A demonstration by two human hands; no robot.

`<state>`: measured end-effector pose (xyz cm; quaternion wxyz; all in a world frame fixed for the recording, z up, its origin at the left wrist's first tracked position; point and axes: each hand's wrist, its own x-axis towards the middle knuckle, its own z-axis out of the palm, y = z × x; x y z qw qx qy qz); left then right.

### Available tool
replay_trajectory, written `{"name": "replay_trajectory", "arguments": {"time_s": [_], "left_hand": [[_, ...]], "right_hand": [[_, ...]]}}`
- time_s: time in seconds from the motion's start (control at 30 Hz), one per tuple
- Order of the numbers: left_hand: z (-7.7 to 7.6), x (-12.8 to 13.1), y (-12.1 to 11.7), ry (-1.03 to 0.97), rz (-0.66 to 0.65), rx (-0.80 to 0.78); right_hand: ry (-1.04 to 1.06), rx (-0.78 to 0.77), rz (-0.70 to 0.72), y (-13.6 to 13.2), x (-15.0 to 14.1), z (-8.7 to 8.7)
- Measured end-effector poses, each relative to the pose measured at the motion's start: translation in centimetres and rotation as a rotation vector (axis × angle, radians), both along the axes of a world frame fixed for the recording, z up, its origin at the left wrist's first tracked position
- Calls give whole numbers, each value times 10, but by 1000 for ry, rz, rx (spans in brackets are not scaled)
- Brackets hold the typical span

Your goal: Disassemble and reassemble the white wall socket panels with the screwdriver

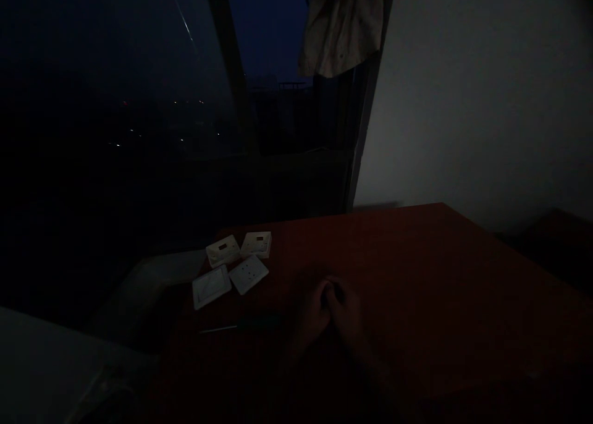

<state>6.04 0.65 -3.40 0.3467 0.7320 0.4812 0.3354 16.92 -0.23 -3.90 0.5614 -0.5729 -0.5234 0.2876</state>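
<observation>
My left hand and my right hand rest together over the table, fingers curled in and touching at the tips. Both are closed; no object shows in them, though the dimness hides their insides. To their left lies a screwdriver, its thin shaft pointing left and its dark handle barely visible. Beyond it are a white socket faceplate with small holes and a white switch-like plate. Two white open mounting boxes sit behind these plates, side by side.
The reddish-brown table stands against a pale wall and a dark window. A cloth curtain hangs above the table's far edge. A pale surface shows at lower left. Light is very low.
</observation>
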Motion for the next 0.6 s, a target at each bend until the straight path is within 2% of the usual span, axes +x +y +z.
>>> {"name": "replay_trajectory", "arguments": {"time_s": [0.37,0.6], "left_hand": [[6,1,-2,18,11,-9],[-1,2,-1,6,9,-18]], "right_hand": [[4,5,22,0,2,-2],[7,-5,15,0,1,-2]]}}
